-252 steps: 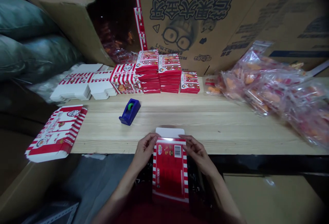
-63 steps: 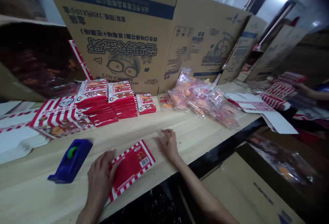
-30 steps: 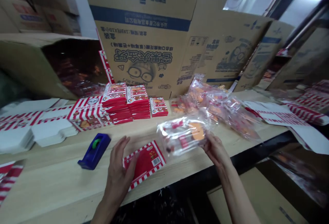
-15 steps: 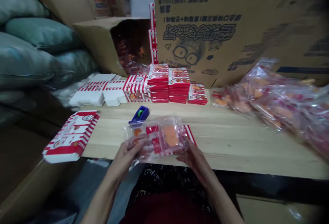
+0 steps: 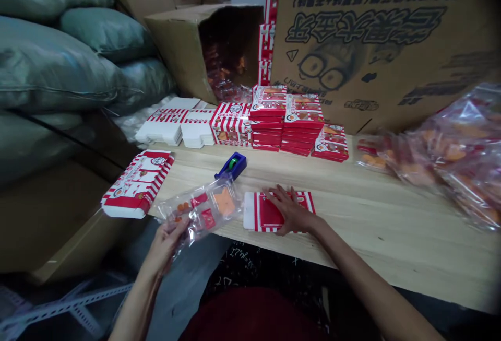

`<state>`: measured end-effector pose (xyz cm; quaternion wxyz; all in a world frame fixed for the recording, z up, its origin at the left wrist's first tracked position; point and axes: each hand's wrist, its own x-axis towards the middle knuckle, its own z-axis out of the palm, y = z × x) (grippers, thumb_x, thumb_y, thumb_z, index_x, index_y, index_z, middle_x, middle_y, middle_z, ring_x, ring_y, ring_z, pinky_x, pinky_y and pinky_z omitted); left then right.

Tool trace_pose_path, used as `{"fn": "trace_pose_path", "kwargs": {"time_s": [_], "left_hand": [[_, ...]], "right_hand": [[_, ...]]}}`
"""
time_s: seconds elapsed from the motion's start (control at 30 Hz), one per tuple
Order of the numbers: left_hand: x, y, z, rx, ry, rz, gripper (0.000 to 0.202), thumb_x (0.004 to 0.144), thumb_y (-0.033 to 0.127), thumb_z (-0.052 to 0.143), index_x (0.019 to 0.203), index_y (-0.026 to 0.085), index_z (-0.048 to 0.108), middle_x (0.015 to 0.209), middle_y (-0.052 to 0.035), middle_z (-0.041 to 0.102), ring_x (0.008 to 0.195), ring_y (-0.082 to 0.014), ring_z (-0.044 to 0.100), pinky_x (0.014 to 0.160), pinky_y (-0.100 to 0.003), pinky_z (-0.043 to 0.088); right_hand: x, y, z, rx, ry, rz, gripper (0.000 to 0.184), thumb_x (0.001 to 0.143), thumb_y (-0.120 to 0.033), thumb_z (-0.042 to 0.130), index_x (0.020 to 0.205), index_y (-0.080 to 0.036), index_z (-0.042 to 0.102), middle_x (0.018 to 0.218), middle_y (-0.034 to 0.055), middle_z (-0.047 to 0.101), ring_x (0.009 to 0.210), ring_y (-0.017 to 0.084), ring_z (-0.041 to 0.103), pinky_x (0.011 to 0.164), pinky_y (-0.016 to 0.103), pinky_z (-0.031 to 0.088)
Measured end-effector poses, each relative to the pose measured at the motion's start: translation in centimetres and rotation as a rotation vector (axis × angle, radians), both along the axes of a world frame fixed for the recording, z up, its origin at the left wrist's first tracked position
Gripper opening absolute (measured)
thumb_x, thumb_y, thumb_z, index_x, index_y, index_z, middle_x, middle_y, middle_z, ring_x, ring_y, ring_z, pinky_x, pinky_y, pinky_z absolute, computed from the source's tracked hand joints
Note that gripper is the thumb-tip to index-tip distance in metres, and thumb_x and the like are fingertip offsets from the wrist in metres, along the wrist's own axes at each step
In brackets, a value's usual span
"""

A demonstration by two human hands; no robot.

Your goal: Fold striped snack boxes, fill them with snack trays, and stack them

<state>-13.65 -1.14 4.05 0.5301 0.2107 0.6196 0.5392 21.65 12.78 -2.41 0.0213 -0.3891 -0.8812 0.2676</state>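
Closest to my view, the person's dark red shirt [image 5: 250,320] fills the bottom edge of the feed. The left hand [image 5: 166,247] is closed around the lower end of a clear plastic bag of orange snacks [image 5: 203,208], which is held up just off the near edge of the pale wooden table [image 5: 371,215]. The right hand [image 5: 291,209] lies open and flat, fingers spread, on a flat red-and-white striped printed card blank [image 5: 266,214] resting on the table.

That is the change on my feed: the bag has gone from both hands to the left alone, and the right has dropped onto the card, so bag and card now lie apart.

Just beyond the bag, almost touching it, stands a blue tape dispenser [image 5: 230,166] with a green roll. To the left, at the table's edge, lies a folded red-and-white striped carton [image 5: 136,184].

Farther back stand stacks of red snack boxes [image 5: 285,121] beside white flat-folded cartons [image 5: 176,132], and a heap of clear snack bags [image 5: 450,158] fills the right side. Behind the table are an open brown corrugated carton [image 5: 180,43], a large printed carton [image 5: 376,54] and stuffed grey-green sacks [image 5: 66,54].
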Motion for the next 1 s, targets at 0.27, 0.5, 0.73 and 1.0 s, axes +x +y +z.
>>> {"fn": "trace_pose_path", "kwargs": {"time_s": [0.27, 0.5, 0.73, 1.0], "left_hand": [[0.9, -0.1, -4.5, -0.064, -0.045, -0.261, 0.054, 0.079, 0.046, 0.084, 0.122, 0.016, 0.071, 0.113, -0.012, 0.08, 0.095, -0.0242, 0.077, 0.086, -0.034, 0.06], [-1.1, 3.6, -4.4, -0.131, -0.057, -0.532, 0.041, 0.066, 0.036, 0.092, 0.098, 0.014, 0.079, 0.099, -0.0127, 0.082, 0.084, -0.0239, 0.076, 0.081, -0.033, 0.059], [0.2, 7.4, -4.8, -0.106, -0.069, -0.766, 0.037, 0.064, 0.032, 0.09, 0.094, 0.014, 0.08, 0.09, -0.0103, 0.081, 0.077, -0.0223, 0.073, 0.075, -0.032, 0.058], [8.5, 7.4, -6.6, 0.047, 0.073, -0.613, 0.063, 0.069, 0.047, 0.087, 0.118, 0.013, 0.068, 0.098, -0.0108, 0.074, 0.072, -0.0192, 0.068, 0.064, -0.03, 0.055]], "right_hand": [[0.4, -1.6, -1.4, 0.039, 0.107, -0.046, 0.135, 0.059, -0.031, 0.085, 0.167, -0.029, 0.004, 0.157, 0.0193, 0.04, 0.153, 0.041, 0.029, 0.124, 0.067, 0.002], [0.3, -2.8, -1.0, 0.059, 0.127, -0.038, 0.132, 0.059, -0.029, 0.082, 0.167, -0.027, 0.007, 0.154, 0.0195, 0.042, 0.152, 0.04, 0.032, 0.124, 0.066, 0.0], [0.1, -3.9, -1.2, 0.062, 0.138, -0.007, 0.132, 0.059, -0.028, 0.081, 0.167, -0.031, 0.005, 0.158, 0.0182, 0.039, 0.153, 0.042, 0.03, 0.123, 0.068, -0.003], [0.4, -5.3, -3.7, 0.257, 0.24, -0.066, 0.136, 0.059, -0.022, 0.077, 0.166, -0.035, -0.006, 0.159, 0.018, 0.034, 0.148, 0.048, 0.034, 0.122, 0.074, 0.009]]}}
